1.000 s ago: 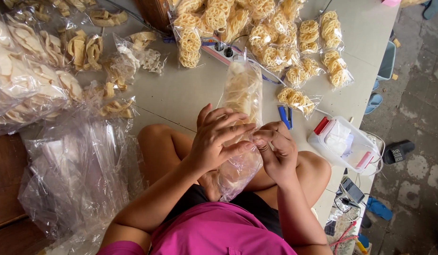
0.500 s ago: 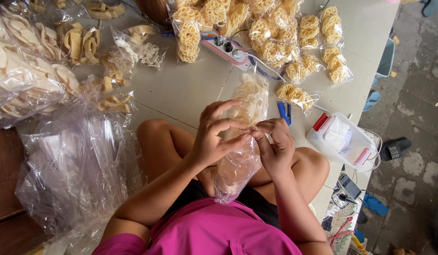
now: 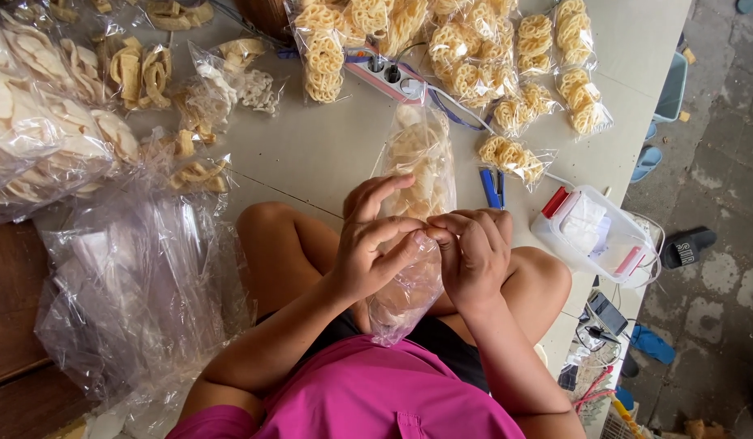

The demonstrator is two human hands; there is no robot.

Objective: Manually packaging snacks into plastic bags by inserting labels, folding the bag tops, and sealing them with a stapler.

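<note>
At the centre of the frame, above my lap, my left hand (image 3: 368, 244) and right hand (image 3: 472, 256) both pinch the neck of a clear plastic bag of pale crackers (image 3: 415, 175); its filled end rests on the table (image 3: 311, 154) ahead and its empty tail hangs toward my pink shirt (image 3: 376, 394). I judge the neck closes best if I keep both pinches tight and close together, so no cracker slips back. Open tabletop lies just beyond; farther off, a blue stapler (image 3: 492, 187) and white lidded box (image 3: 594, 236) sit right, and filled cracker packets (image 3: 474, 57) crowd the top edge.
</note>
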